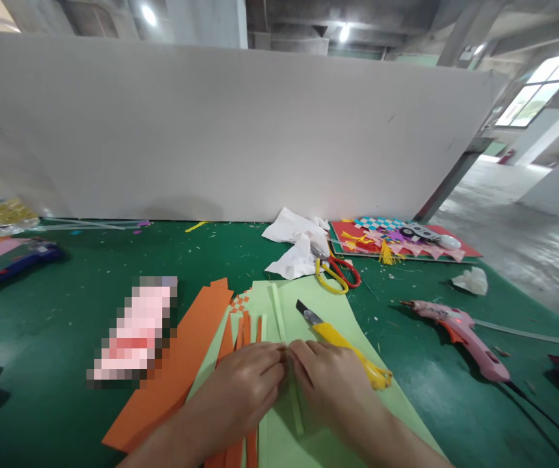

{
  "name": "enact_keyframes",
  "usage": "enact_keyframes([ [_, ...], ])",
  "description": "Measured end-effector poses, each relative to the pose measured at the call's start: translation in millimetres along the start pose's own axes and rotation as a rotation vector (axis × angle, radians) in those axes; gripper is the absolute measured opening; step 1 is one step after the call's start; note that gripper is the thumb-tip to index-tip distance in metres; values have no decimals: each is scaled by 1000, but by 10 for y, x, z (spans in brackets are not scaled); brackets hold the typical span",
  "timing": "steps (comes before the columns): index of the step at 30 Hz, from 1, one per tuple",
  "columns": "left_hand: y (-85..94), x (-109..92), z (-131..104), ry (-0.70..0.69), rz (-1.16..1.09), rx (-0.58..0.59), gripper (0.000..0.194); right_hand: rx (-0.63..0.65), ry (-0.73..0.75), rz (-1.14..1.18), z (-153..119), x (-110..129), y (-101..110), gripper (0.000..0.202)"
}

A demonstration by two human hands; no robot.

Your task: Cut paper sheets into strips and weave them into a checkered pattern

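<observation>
My left hand (253,377) and my right hand (335,383) meet over a light green paper sheet (342,309). Their fingertips pinch a narrow light green paper strip (297,413) between them; the exact grip is partly hidden. The strip runs lengthwise, beyond and below the fingers. Beside my left hand lie several orange paper strips (225,338), partly covered by it, and a small orange-and-green woven check piece (240,301). A yellow utility knife (332,335), blade out, rests on the sheet just past my right hand.
Orange card (182,364) and a pixelated pink object (136,331) lie left. Scissors (340,273) and crumpled white paper (292,234) sit ahead. At right are a pink glue gun (459,331) and a decorated red board (469,248). A blue glue gun (23,263) lies far left; a white panel (211,130) stands behind.
</observation>
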State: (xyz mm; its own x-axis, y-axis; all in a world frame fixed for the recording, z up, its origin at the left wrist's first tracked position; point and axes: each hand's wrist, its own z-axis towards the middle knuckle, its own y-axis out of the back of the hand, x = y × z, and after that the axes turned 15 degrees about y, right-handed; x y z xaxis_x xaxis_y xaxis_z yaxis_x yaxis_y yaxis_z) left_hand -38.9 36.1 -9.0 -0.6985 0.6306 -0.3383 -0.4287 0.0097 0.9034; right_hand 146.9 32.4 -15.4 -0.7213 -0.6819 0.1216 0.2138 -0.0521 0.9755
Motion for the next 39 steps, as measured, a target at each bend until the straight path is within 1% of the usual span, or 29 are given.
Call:
enact_keyframes([
  [4, -7, 21, 3, 1, 50, -60, 25, 72, 6, -7, 4, 10, -22, 11],
  [10, 24, -13, 33, -12, 47, -80, 27, 113, 47, -40, 13, 10, -29, 19],
  [14, 21, -20, 29, 5, 44, -47, 24, 136, 38, -44, 19, 25, 15, 24],
  [20, 11, -44, 8, -39, 7, -2, 22, 210, 37, -38, 28, 11, 19, 34],
  [24, 21, -100, -7, -34, -20, 37, 19, 236, -1, -25, 43, 0, 28, 42],
  [29, 24, -205, -37, -14, -43, 106, 12, 278, -57, -8, 69, 21, 115, 55],
  [31, 6, -242, -62, -39, -32, 98, 11, 300, -59, -12, 82, 30, 143, 55],
  [34, -15, -281, -114, -79, -42, 86, 15, 310, -57, -42, 101, 32, 142, 56],
  [37, -11, -308, -156, -65, -59, 95, 16, 287, -61, -73, 113, 16, 104, 54],
  [39, -7, -329, -168, -80, -58, 107, 20, 260, -66, -80, 115, 3, 80, 52],
])
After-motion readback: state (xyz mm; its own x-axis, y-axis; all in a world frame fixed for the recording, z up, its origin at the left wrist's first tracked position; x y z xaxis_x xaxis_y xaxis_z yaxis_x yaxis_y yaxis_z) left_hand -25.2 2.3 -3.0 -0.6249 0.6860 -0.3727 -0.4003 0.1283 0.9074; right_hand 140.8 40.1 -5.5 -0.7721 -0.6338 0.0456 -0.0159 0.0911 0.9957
